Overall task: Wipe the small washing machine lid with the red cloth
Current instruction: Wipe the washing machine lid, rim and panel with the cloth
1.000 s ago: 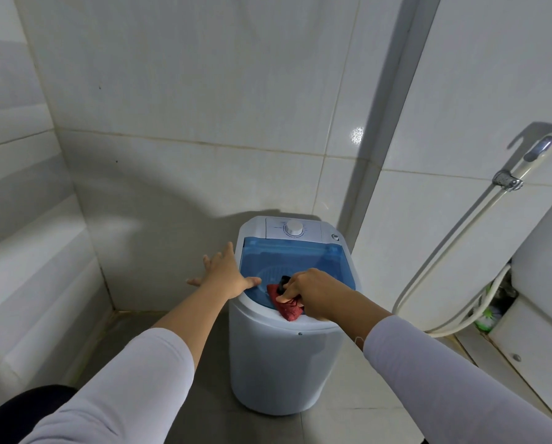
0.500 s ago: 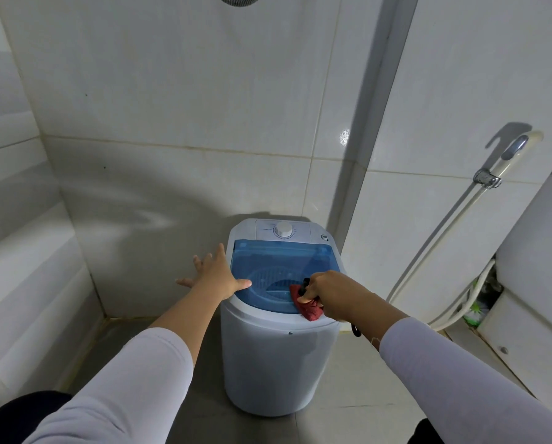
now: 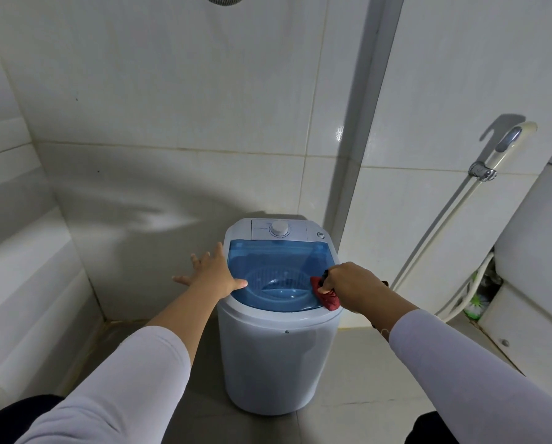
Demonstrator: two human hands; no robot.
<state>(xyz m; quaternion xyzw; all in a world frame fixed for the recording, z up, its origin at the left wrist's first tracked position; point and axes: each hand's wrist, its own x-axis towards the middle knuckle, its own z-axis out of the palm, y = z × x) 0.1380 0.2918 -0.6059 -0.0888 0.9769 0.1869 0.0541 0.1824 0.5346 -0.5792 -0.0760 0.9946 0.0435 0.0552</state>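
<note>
I see the right hand fisted around the red cloth, pressing it on the blue lid at its right front edge. Left hand is open, fingers spread, palm on the washing machine rim at the lid's left edge, thumb on the lid. Both arms reach forward, sleeves pushed back.

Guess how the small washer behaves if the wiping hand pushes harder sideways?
Washing machine looks tall, narrow, plastic: probably light, apt to slide or tip on the smooth floor tiles. Left hand braces its rim, likely steadying it. Red cloth is bunched, floppy.
</note>
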